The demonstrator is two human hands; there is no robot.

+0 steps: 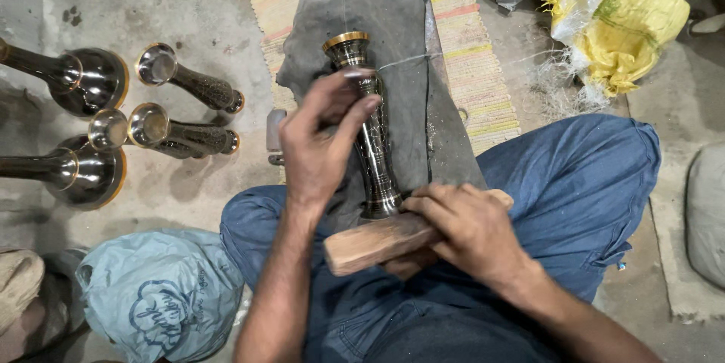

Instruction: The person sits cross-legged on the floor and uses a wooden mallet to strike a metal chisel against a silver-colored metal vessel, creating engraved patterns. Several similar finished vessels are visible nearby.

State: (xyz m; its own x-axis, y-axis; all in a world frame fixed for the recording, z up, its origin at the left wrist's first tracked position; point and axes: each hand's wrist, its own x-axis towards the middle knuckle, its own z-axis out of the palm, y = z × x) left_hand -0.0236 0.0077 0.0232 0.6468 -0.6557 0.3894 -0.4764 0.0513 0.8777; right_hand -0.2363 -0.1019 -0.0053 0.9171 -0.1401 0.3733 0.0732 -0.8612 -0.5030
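Observation:
A dark engraved metal vase (375, 153) with a brass rim lies on a grey cloth (393, 23), its foot against a wooden block (370, 246) on my lap. My left hand (321, 140) lies over the vase's upper body, fingers wrapped around it. Lower down, my right hand (464, 227) rests on the wooden block beside the vase's foot, fingers curled over the wood.
Several finished dark vases with brass rims (189, 83) lie on the concrete floor at left. A light blue cloth bag (158, 295) sits by my left knee. A striped mat (472, 68) lies under the cloth; a yellow sack (619, 15) is at the upper right.

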